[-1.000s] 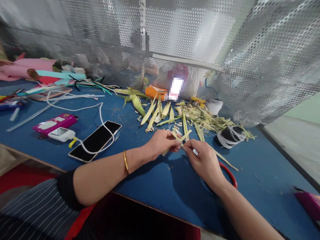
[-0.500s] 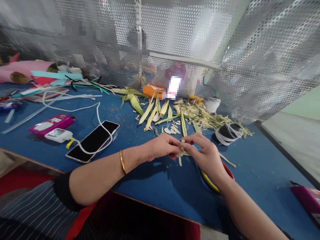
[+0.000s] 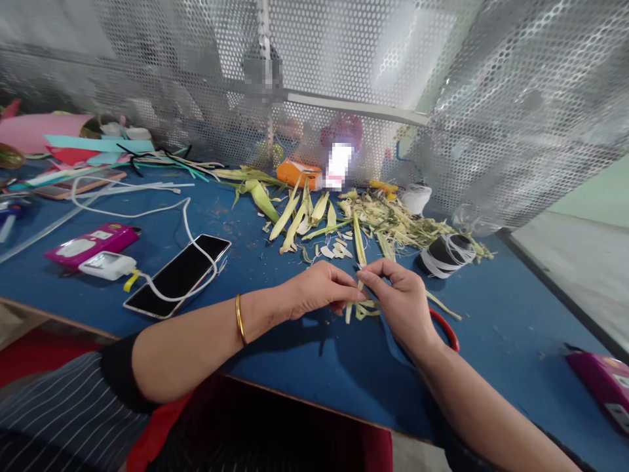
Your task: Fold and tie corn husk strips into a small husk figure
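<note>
My left hand (image 3: 322, 290) is closed in a pinch on a narrow pale strip of corn husk (image 3: 348, 313). Its lower end hangs below my fingers. My right hand (image 3: 400, 295) pinches the upper end of the strip, close to my left fingertips. The fingertips partly hide how the strip runs between them. More husk scraps (image 3: 368, 309) show just under my hands. A red curved handle (image 3: 445, 328), perhaps of scissors, sticks out beside my right wrist, which covers the rest. Beyond my hands lie whole corn husks (image 3: 295, 226) and small white husk pieces (image 3: 338, 249).
Shredded husk (image 3: 398, 219) is heaped at the back, by a thread spool (image 3: 446, 255). On the left lie a phone (image 3: 177, 275), a white cable (image 3: 189, 223) and a magenta device (image 3: 93, 244). Perforated sheeting (image 3: 344, 65) stands behind the blue table (image 3: 295, 367).
My right hand has shifted slightly and its fingertips now sit above my left ones, with the strip between them more upright. The yellow part beside the red handle is now hidden. The view has shifted a little.
</note>
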`<state>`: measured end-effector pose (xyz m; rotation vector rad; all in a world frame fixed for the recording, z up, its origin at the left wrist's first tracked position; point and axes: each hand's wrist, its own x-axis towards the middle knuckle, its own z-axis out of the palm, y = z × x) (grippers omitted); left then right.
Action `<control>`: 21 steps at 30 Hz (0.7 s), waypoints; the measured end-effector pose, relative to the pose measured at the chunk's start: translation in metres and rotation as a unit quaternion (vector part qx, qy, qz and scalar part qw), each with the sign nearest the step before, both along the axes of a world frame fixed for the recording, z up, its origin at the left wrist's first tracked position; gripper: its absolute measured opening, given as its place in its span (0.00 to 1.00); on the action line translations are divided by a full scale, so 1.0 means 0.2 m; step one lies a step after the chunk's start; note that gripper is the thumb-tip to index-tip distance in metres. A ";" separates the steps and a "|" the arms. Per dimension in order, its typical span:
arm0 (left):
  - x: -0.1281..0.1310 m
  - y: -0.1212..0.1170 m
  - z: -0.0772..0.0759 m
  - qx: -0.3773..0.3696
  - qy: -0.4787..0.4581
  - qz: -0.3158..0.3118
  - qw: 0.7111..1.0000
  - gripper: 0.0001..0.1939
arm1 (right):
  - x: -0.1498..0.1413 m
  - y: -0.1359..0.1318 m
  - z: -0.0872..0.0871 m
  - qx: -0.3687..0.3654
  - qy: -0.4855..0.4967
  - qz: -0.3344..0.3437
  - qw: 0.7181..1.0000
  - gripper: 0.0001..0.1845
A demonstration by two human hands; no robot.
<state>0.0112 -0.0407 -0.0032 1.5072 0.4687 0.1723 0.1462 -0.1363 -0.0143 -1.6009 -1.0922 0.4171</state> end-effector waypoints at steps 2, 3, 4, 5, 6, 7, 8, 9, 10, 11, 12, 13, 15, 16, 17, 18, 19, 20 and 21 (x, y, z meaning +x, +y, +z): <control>0.00 0.00 0.00 0.013 -0.001 -0.014 1.000 0.13 | -0.01 0.00 -0.01 0.007 -0.008 -0.016 1.000 0.09; 0.00 0.00 0.00 0.019 -0.001 -0.019 1.000 0.14 | -0.02 0.00 -0.01 0.009 -0.010 -0.021 1.000 0.09; 0.00 0.00 -0.01 0.025 -0.001 -0.023 0.999 0.13 | -0.02 0.00 -0.01 0.012 -0.010 -0.025 1.000 0.09; 0.00 0.00 -0.01 0.028 0.001 -0.024 0.999 0.13 | -0.02 0.00 -0.02 0.014 -0.009 -0.027 0.999 0.09; 0.00 0.00 -0.01 0.029 0.002 -0.024 0.999 0.13 | -0.02 0.00 -0.02 0.015 -0.005 -0.026 1.000 0.09; 0.00 0.00 -0.01 0.026 0.003 -0.019 0.999 0.13 | -0.02 0.01 -0.02 0.014 0.002 -0.024 1.000 0.09; 0.00 0.00 0.00 0.017 0.005 -0.010 1.000 0.13 | -0.01 0.01 -0.02 0.012 0.012 -0.021 1.000 0.09; 0.00 -0.01 0.00 0.004 0.007 0.003 1.000 0.14 | 0.01 0.02 -0.02 0.011 0.025 -0.020 0.999 0.09; 0.00 -0.01 0.00 -0.013 0.006 0.018 1.000 0.14 | 0.02 0.02 -0.02 0.013 0.042 -0.021 0.999 0.10; 0.00 -0.01 0.01 -0.030 0.004 0.034 0.999 0.15 | 0.04 0.03 -0.02 0.018 0.062 -0.028 0.998 0.11; 0.00 -0.01 0.01 -0.046 0.003 0.049 0.998 0.15 | 0.06 0.04 -0.01 0.025 0.090 -0.042 0.995 0.13; 0.01 -0.01 0.02 -0.060 0.003 0.062 0.996 0.16 | 0.08 0.04 -0.01 0.031 0.127 -0.059 0.990 0.15; 0.01 -0.01 0.03 -0.080 0.008 0.081 0.993 0.17 | 0.11 0.05 -0.01 0.028 0.222 -0.079 0.971 0.21; 0.01 0.00 0.03 -0.087 0.011 0.090 0.992 0.18 | 0.11 0.05 -0.01 0.015 0.270 -0.072 0.960 0.22; 0.01 0.00 0.03 -0.092 0.012 0.096 0.991 0.18 | 0.10 0.05 -0.01 -0.002 0.311 -0.051 0.949 0.23; 0.01 0.00 0.03 -0.096 0.013 0.099 0.990 0.19 | 0.10 0.05 -0.01 -0.020 0.342 -0.017 0.939 0.24; 0.01 0.01 0.03 -0.099 0.013 0.101 0.990 0.19 | 0.08 0.04 -0.01 -0.035 0.361 0.019 0.932 0.23; 0.01 0.01 0.03 -0.100 0.015 0.101 0.990 0.19 | 0.07 0.04 -0.01 -0.043 0.370 0.050 0.927 0.22; 0.01 0.01 0.03 -0.100 0.016 0.098 0.990 0.18 | 0.06 0.04 -0.01 -0.044 0.370 0.070 0.925 0.21</control>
